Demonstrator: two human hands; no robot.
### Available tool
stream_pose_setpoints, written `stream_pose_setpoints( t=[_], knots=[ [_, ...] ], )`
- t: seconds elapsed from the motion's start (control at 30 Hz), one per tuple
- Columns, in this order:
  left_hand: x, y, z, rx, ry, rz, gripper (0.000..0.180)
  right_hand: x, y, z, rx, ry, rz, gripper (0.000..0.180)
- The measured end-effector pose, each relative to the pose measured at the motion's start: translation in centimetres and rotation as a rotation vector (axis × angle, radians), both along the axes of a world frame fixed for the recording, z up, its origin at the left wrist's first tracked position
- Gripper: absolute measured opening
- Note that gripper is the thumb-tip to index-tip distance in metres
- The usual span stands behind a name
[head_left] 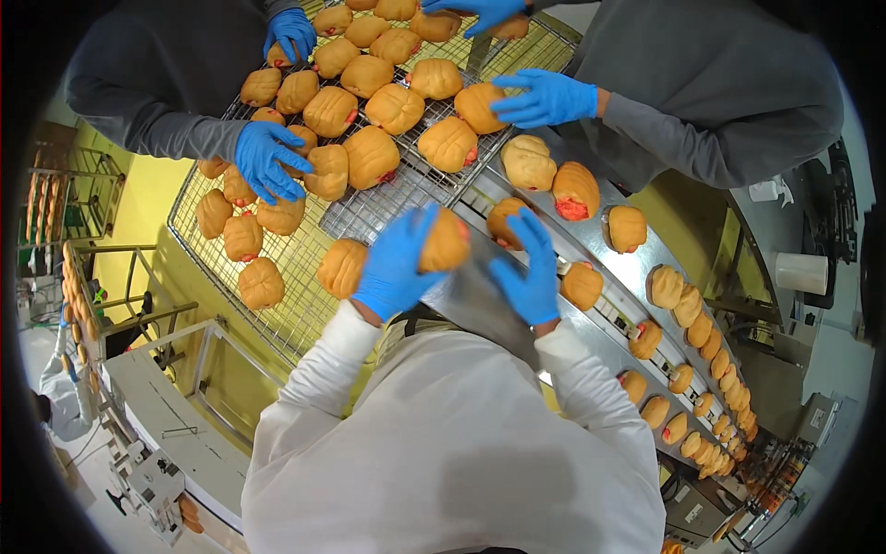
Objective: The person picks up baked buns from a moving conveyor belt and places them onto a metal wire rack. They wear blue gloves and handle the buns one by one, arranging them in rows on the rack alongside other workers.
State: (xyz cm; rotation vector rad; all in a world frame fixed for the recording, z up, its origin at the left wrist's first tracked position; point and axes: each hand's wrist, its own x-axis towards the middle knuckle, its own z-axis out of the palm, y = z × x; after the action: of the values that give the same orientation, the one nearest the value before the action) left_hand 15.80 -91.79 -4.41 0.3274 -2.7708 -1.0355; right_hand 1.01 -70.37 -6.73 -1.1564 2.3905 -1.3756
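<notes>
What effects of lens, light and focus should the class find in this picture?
Head view: the conveyor bends toward a dark, rounded picture edge; head view: a soft-edged shadow lies on the white top; head view: the bun in the left hand looks slightly blurred.

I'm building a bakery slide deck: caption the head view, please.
Gloved left hand holds a golden bun beside a wire rack; open right hand near the conveyor.

Bright; edges bent (corners black); soft shadow on white shirt [452, 429].
</notes>
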Motion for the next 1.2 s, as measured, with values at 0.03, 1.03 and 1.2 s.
stream_pose_setpoints(
  t=[0.03, 1.03, 1.2],
  knots=[
    [-0.3, 0.7, -0.7, 0.097, 0.025, -0.107, 0.093, 1.2, 0.0, 1.1, -0.027, -0.054, 0.041, 0.065],
    [1.1, 2.0, 1.5, 0.321, 0.009, 0.047, 0.087, 3.9, -0.1, 0.8, -0.005, -0.008, 0.186, 0.061],
    [7.9, -0.9, 3.5, -0.403, -0.324, 0.307, 0.082, 5.3, -0.5, -1.5, 0.131, 0.078, 0.179, 0.064]
  ],
)
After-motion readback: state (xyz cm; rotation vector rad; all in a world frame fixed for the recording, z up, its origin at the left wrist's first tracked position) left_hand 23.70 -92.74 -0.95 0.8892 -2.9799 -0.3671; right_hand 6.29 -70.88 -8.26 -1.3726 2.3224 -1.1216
